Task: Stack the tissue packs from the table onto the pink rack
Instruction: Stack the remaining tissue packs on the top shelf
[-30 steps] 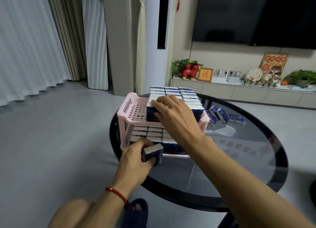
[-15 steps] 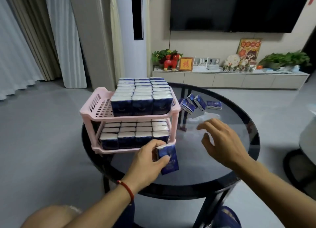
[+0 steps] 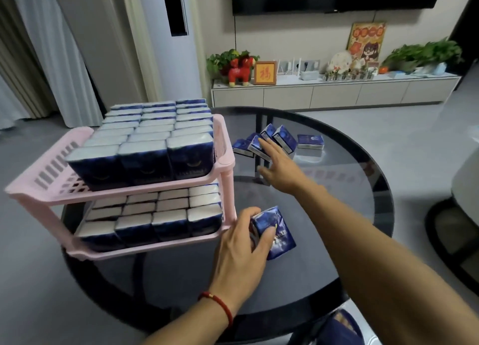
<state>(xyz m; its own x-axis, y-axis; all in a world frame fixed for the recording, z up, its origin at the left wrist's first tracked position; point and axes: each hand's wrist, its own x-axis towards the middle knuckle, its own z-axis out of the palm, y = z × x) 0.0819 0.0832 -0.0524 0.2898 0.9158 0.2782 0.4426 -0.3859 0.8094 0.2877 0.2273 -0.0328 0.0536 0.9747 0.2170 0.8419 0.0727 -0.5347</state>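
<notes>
We see a two-tier pink rack filled with tissue packs on a round glass desk. Our left hand has its grip clamped on a blue tissue pack. Our right hand, fingers apart, reaches the loose packs beyond.

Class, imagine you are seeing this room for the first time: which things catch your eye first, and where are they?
The pink rack at the table's left, both shelves packed with blue tissue packs. The left hand holds one tissue pack beside the rack's lower shelf, while the right hand reaches toward the loose packs farther back on the dark glass table.
</notes>
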